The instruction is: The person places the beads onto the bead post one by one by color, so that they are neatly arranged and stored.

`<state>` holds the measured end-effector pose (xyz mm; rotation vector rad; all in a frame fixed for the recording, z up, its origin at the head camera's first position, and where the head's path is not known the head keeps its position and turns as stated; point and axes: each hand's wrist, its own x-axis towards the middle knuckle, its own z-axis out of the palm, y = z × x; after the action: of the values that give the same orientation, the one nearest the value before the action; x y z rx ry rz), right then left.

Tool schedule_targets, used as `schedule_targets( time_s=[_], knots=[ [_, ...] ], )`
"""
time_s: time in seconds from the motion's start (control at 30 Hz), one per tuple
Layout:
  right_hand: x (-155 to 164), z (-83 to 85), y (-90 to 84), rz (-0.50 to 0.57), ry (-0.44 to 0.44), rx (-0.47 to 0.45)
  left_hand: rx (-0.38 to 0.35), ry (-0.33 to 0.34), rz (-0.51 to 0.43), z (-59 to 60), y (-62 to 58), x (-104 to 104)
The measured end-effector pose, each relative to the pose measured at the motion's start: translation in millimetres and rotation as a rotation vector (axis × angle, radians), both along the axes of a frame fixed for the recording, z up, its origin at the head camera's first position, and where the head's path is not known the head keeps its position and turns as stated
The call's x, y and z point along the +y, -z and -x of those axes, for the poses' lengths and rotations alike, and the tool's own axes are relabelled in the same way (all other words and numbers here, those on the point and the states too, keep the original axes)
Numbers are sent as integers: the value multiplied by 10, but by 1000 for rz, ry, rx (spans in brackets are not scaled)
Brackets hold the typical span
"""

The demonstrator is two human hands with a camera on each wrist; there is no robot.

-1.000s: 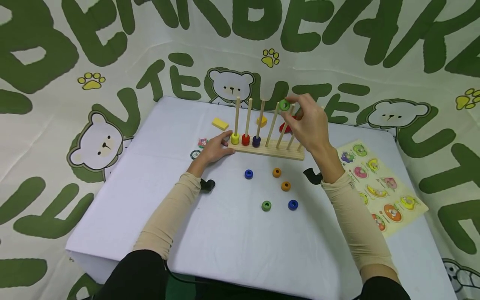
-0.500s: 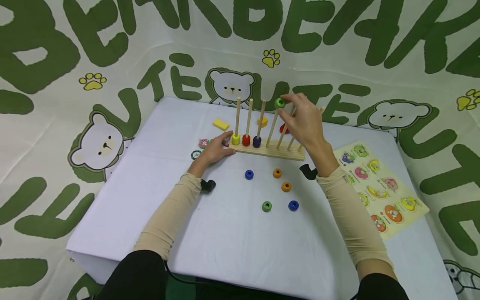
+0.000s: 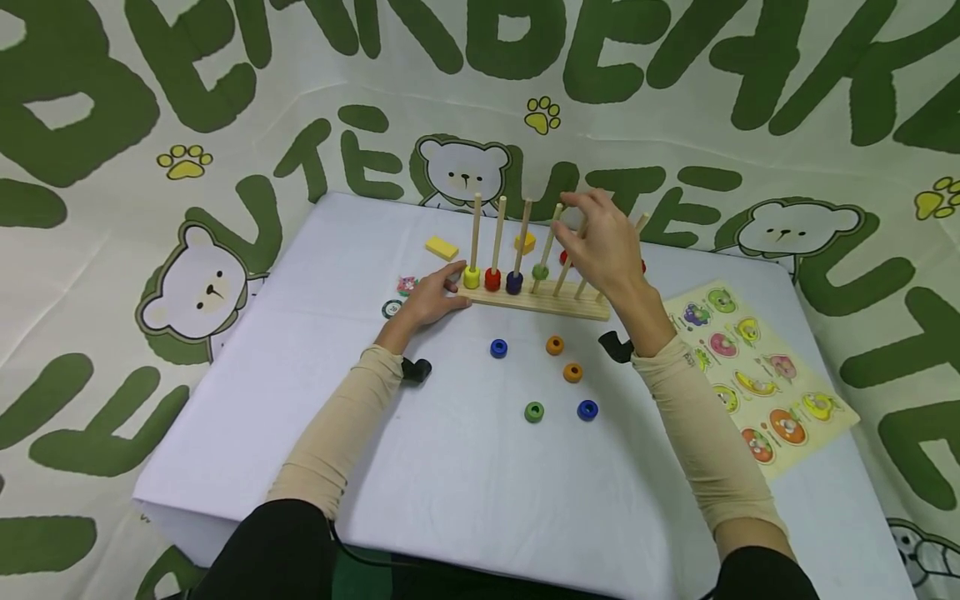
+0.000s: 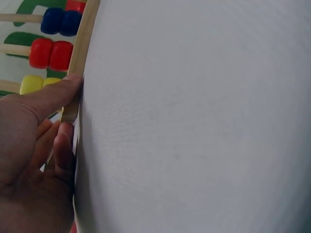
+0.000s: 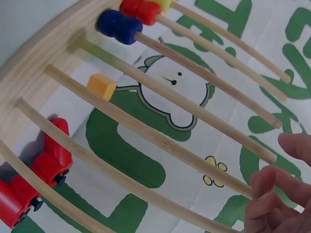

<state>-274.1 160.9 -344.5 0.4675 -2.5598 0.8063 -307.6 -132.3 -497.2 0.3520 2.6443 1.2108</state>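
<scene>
A wooden peg rack (image 3: 557,307) stands at the far middle of the table. Its first pegs carry a yellow bead (image 3: 471,277), a red bead (image 3: 492,279) and a dark blue bead (image 3: 513,282). A green bead (image 3: 540,272) sits low on the fourth peg. My right hand (image 3: 564,218) hovers by that peg's top with loose fingers, holding nothing; its fingertips (image 5: 265,187) show beside the bare pegs. My left hand (image 3: 442,283) grips the rack's left end, thumb (image 4: 51,97) on the base (image 4: 82,43).
Loose beads lie in front of the rack: blue (image 3: 498,348), orange (image 3: 554,345), orange (image 3: 572,372), green (image 3: 533,412), blue (image 3: 587,409). A fruit puzzle board (image 3: 753,375) lies at the right. Behind the rack are a yellow block (image 3: 441,247), a yellow cube (image 5: 102,86) and a red car (image 5: 48,160).
My right hand carried the green bead left onto the fourth peg's top and let go. The bead has slid down the peg. The left hand has not moved.
</scene>
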Motion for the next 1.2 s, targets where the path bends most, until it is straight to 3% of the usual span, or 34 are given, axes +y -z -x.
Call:
schedule_targets(
  time_s=[0.17, 0.3, 0.4, 0.6, 0.67, 0.73, 0.87, 1.0, 1.2],
  knots=[
    [55, -146, 89, 62, -11, 93, -12, -2, 3, -4, 4, 24],
    [106, -413, 213, 72, -90, 133, -16, -2, -3, 2, 10, 44],
    [124, -658, 346, -33, -205, -9, -14, 1, -4, 8, 4, 46],
    [127, -1048, 684, -348, -451, -475, 3, 8, -5, 45, -12, 41],
    [123, -1143, 792, -404, -476, -569, 7, 6, -11, 51, -18, 34],
    [120, -1220, 892, -438, -483, -605, 8, 2, -13, 48, -22, 24],
    [104, -1311, 1029, -431, -490, -557, 3, -2, -21, 43, -15, 1],
    [98, -1326, 1039, -389, -481, -510, 1, 5, -36, 40, -3, -6],
    [156, -1117, 758, -262, -378, -404, -10, 4, -25, 33, 18, 4]
  ],
)
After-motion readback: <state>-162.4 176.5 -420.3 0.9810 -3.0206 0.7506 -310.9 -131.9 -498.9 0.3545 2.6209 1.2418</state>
